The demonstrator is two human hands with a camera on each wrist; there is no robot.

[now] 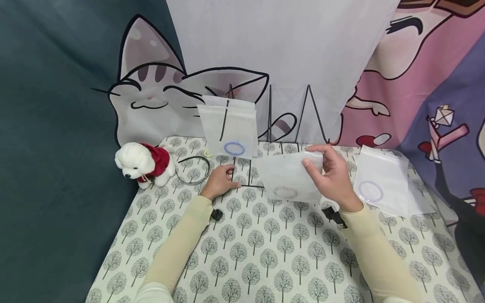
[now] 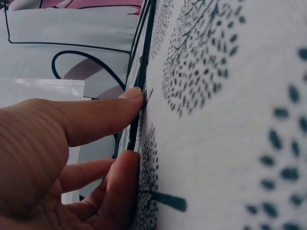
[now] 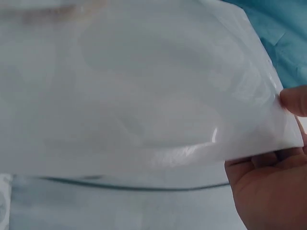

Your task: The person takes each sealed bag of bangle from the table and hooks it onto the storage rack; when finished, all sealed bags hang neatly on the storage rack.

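Note:
My right hand [image 1: 335,179] pinches a frosted zip bag [image 1: 289,174] by its right end, thumb in front and fingers behind. Through the bag a pale ring [image 1: 285,192] shows faintly. In the right wrist view the bag [image 3: 144,91] fills most of the picture. My left hand [image 1: 220,182] grips the base of a black wire rack [image 1: 250,170] low at the table, with thumb and finger on the thin bar [image 2: 141,79]. Frosted bags [image 1: 227,126] hang on the rack's left prong; the front one holds a blue ring [image 1: 234,148].
A black headband [image 1: 207,170] and a white plush dog [image 1: 130,160] in red lie left of the rack. A small yellow-green ring [image 1: 207,153] is behind the headband. More bags [image 1: 394,181], one with a lavender ring [image 1: 370,191], lie at the right. A cat-print curtain hangs behind.

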